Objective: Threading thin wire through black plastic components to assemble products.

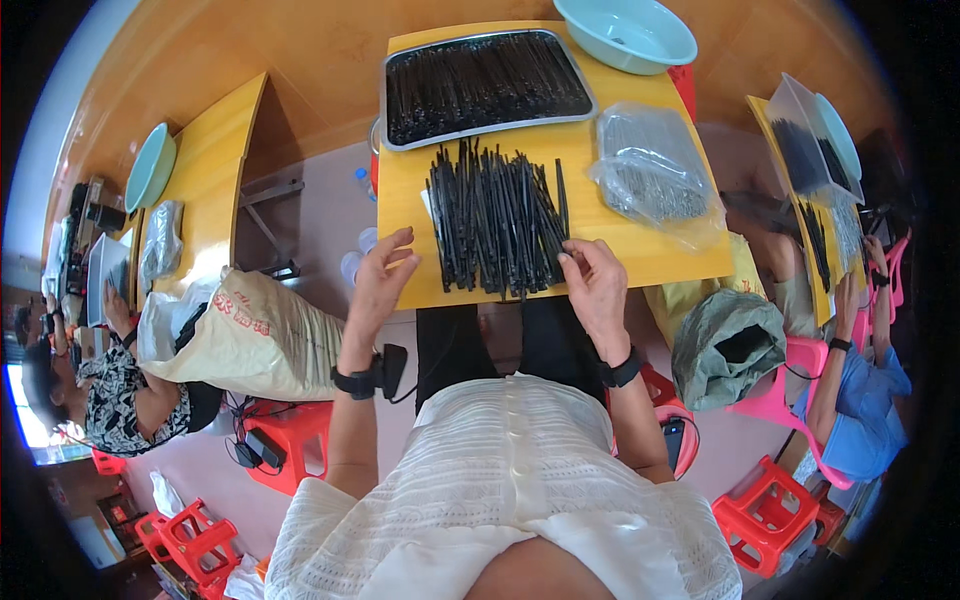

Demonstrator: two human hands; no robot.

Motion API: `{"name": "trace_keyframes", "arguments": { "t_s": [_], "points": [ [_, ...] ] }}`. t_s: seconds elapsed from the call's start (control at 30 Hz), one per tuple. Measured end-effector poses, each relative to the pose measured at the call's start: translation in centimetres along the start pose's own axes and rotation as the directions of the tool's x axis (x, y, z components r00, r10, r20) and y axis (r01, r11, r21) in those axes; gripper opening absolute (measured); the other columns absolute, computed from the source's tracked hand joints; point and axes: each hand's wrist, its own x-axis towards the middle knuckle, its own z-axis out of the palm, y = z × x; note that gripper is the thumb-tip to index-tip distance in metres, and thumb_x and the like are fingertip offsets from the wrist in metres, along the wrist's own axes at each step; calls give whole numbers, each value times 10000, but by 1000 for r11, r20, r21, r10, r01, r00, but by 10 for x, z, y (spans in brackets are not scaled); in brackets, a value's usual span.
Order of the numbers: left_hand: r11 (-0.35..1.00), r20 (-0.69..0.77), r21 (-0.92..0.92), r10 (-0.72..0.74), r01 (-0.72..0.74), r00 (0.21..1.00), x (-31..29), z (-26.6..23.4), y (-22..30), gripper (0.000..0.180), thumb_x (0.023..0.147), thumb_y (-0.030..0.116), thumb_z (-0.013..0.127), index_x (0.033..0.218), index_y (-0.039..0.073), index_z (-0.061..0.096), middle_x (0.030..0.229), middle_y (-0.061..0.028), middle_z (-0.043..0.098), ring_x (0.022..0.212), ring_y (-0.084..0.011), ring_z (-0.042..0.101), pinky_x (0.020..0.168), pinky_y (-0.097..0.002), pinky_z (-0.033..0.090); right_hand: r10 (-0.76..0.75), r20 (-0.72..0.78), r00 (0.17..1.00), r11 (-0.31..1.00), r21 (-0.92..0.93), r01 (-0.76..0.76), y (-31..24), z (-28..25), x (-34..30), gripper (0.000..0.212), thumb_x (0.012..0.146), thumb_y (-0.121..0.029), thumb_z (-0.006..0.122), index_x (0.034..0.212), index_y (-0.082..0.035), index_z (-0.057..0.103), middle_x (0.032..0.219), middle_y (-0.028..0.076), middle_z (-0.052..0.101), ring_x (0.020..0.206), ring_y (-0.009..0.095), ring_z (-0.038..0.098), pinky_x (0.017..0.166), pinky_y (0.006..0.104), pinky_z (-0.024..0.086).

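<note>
A pile of thin black sticks point(490, 220) lies on the yellow table point(405, 200) in front of me, most of them running away from me. My left hand point(380, 278) is raised just left of the pile, its fingers bent but apart and holding nothing. At the pile's right edge, my right hand point(597, 287) pinches the near end of one black stick point(561, 195) that lies a little apart from the others. Behind the pile, a metal tray point(490, 133) is filled with many more dark sticks.
A clear plastic bag point(655, 165) of thin pieces lies at the table's right, below a light-blue basin point(630, 35). A large woven sack point(270, 325) stands at my left and a grey-green bag point(728, 350) at my right. People work at side tables. Red stools point(768, 510) stand behind.
</note>
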Motion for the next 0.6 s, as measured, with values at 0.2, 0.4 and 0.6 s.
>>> {"name": "trace_keyframes", "arguments": {
  "t_s": [0.2, 0.4, 0.6],
  "points": [
    [977, -125, 176, 141, -118, 982, 10, 34, -17, 539, 799, 167, 597, 1250, -25, 373, 1186, -210, 437, 1081, -315, 438, 903, -370, 371, -93, 26, 995, 993, -64, 95, -25, 27, 9, 160, 732, -112, 624, 861, -24, 588, 704, 113, 515, 620, 256, 547, 561, 339, 432],
    [898, -113, 365, 306, -247, 945, 15, 67, -23, 536, 783, 155, 596, 1243, -17, 382, 1256, -242, 341, 1141, -386, 342, 968, -405, 291, -188, 124, 974, 911, -349, 220, -35, 47, 1, 323, 712, -180, 641, 989, -49, 540, 813, 138, 526, 679, 350, 557, 597, 403, 460],
    [939, -151, 191, 318, -287, 936, 15, 66, -29, 510, 758, 78, 599, 1228, 10, 411, 1255, -214, 348, 1145, -349, 358, 971, -383, 299, 28, 110, 994, 985, -170, -9, -20, 43, 7, 260, 711, -73, 592, 961, -3, 567, 746, 156, 567, 654, 319, 567, 584, 399, 447]
  ]
}}
